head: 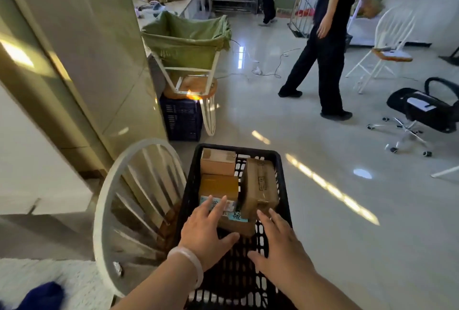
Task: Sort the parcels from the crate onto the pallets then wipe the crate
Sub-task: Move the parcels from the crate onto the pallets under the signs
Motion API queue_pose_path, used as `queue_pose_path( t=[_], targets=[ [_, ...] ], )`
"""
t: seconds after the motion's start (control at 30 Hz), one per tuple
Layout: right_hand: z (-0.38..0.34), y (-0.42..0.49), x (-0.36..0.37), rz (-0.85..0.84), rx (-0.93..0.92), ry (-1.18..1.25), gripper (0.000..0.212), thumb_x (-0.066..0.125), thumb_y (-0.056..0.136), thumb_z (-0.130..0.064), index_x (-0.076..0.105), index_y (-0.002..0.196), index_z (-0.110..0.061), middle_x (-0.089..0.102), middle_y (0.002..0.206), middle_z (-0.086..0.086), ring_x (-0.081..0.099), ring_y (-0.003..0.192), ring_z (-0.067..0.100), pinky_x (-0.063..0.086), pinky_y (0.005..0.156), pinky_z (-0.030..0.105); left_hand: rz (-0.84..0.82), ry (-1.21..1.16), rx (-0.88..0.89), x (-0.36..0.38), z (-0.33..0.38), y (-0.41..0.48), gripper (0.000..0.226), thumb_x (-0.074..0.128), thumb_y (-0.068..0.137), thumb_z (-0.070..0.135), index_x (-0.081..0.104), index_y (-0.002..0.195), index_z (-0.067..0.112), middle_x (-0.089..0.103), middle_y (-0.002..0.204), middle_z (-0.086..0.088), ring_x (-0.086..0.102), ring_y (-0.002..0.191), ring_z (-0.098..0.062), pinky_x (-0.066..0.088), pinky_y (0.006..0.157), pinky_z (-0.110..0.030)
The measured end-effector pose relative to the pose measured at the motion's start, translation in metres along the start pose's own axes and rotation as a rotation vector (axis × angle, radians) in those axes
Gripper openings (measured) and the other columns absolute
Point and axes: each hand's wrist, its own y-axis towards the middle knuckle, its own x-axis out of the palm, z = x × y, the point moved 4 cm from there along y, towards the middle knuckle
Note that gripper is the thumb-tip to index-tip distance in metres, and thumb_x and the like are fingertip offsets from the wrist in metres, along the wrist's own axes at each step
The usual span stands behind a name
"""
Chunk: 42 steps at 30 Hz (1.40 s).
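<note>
A black plastic crate [282, 175] stands in front of me with several cardboard parcels in its far half. A small box [218, 164] lies at the back left, a yellow-taped box [218, 186] sits in front of it, and a long tape-wrapped parcel [259, 185] lies on the right. A labelled parcel [237, 222] is nearest to me. My left hand [207, 232] reaches over the crate with straight fingers above the labelled parcel. My right hand [280, 247] is spread open beside it, fingertips near the long parcel. Neither hand holds anything.
A white chair [134, 210] lies tipped over left of the crate. A dark blue crate [182, 121] and a chair frame with a green sack [188, 41] stand ahead by the wall. A person in black [323, 56] walks ahead right. An overturned office chair [419, 113] lies at right.
</note>
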Motion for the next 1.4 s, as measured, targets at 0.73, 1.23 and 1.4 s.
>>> queue_pose_path(
  t=[0.73, 1.23, 1.4],
  targets=[
    [0.019, 0.205, 0.088, -0.336, 0.036, 0.265, 0.108, 0.07, 0.083, -0.052, -0.01, 0.154, -0.036, 0.01, 0.162, -0.007, 0.017, 0.148, 0.016, 0.027, 0.119, 0.044, -0.124, -0.216, -0.379, 0.072, -0.066, 0.148, 0.089, 0.062, 0.088, 0.053, 0.003, 0.153, 0.044, -0.004, 0.164, 0.006, 0.003, 0.15, -0.024, 0.018, 0.121, -0.044],
    [0.018, 0.225, 0.142, -0.237, 0.344, 0.628, 0.077, 0.075, 0.077, -0.04, 0.032, 0.14, -0.031, 0.053, 0.128, -0.001, 0.055, 0.116, 0.018, 0.05, 0.099, 0.04, -0.106, -0.25, -0.332, 0.097, -0.092, 0.166, 0.088, 0.061, 0.09, 0.043, 0.001, 0.155, 0.037, -0.017, 0.16, 0.005, 0.001, 0.149, -0.025, 0.015, 0.119, -0.036],
    [0.003, 0.198, 0.101, -0.132, 0.256, 0.568, 0.083, 0.073, 0.081, -0.032, 0.025, 0.149, -0.03, 0.044, 0.136, -0.002, 0.046, 0.128, 0.018, 0.043, 0.108, 0.042, -0.1, -0.236, -0.329, 0.065, -0.083, 0.15, 0.086, 0.06, 0.091, 0.042, 0.005, 0.156, 0.032, -0.003, 0.159, 0.0, 0.011, 0.147, -0.026, 0.022, 0.12, -0.037]
  ],
)
